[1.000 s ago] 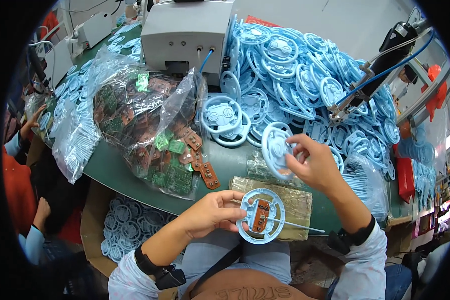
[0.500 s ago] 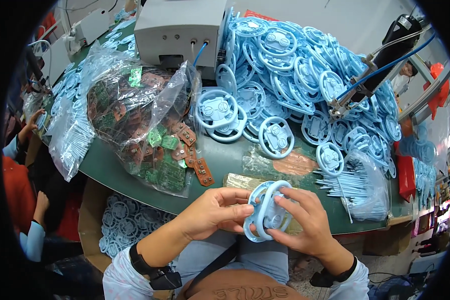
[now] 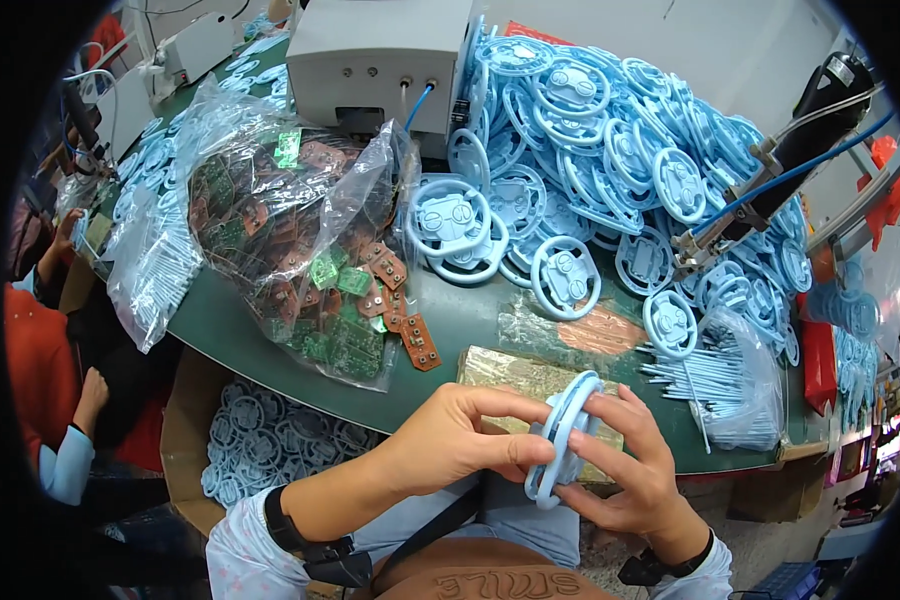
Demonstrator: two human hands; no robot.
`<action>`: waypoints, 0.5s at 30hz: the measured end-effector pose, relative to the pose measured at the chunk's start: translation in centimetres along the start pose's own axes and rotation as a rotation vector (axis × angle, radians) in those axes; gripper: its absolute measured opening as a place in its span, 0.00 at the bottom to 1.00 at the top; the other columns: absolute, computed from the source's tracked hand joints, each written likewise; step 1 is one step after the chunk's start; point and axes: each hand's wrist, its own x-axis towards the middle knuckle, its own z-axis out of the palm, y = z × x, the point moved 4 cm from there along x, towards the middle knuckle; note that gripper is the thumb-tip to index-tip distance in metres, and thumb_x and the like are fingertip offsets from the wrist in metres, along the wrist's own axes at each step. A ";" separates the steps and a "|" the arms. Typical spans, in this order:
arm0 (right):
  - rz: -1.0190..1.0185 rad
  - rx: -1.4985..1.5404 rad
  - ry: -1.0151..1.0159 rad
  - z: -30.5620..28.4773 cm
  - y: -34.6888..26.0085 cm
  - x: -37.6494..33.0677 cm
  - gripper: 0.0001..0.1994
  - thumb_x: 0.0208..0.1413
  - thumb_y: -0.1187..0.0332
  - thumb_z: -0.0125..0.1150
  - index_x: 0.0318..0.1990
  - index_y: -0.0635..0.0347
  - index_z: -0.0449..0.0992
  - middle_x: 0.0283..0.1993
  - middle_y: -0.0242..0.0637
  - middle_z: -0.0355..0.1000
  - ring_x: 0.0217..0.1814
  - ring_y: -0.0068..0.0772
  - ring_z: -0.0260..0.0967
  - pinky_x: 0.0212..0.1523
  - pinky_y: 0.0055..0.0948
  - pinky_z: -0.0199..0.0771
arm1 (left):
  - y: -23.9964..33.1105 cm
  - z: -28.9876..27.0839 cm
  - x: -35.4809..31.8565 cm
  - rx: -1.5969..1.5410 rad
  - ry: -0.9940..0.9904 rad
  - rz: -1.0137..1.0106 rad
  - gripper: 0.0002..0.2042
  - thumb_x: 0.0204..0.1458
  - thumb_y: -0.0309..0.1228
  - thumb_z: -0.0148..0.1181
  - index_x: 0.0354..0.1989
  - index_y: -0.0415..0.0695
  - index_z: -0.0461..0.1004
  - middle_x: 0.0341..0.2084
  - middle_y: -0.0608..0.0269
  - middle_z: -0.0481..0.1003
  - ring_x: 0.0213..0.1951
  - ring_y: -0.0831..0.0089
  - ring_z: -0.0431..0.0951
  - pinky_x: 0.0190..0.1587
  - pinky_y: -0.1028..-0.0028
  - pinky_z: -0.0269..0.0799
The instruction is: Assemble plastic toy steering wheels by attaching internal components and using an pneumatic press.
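Directly between left hand [image 3: 457, 432] and right hand [image 3: 638, 468], 2 blue wheel halves [image 3: 567, 412], edge-on in their grip.

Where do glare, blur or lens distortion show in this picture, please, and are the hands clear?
Head view: bright glints streak the plastic bag; head view: the front edge of the table looks bowed, probably partly from the wide lens, and the corners are black; head view: the left hand, right hand and blue wheel show no strong blur.
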 end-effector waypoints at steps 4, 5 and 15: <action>0.003 -0.004 -0.008 -0.1 -0.3 0.1 0.33 0.35 0.66 0.76 0.56 0.45 0.77 0.61 0.45 0.67 0.61 0.47 0.68 0.63 0.56 0.61 | -0.1 -0.1 -0.2 0.000 -0.007 0.027 0.14 0.53 0.28 0.67 0.48 0.38 0.79 0.42 0.62 0.77 0.36 0.74 0.82 0.35 0.79 0.81; 0.002 -0.006 -0.010 -0.2 -0.4 0.1 0.33 0.35 0.66 0.76 0.56 0.45 0.77 0.61 0.45 0.67 0.61 0.46 0.68 0.62 0.56 0.61 | 0.0 -0.1 -0.2 0.006 -0.005 0.019 0.14 0.53 0.27 0.67 0.47 0.38 0.79 0.42 0.63 0.77 0.36 0.74 0.82 0.35 0.79 0.81; -0.001 -0.094 -0.027 -0.7 -1.0 -0.1 0.32 0.35 0.66 0.76 0.55 0.44 0.77 0.60 0.44 0.68 0.59 0.45 0.69 0.61 0.57 0.63 | -0.1 0.1 -0.4 -0.018 0.030 -0.022 0.12 0.50 0.22 0.67 0.44 0.37 0.80 0.41 0.58 0.76 0.34 0.72 0.80 0.34 0.77 0.81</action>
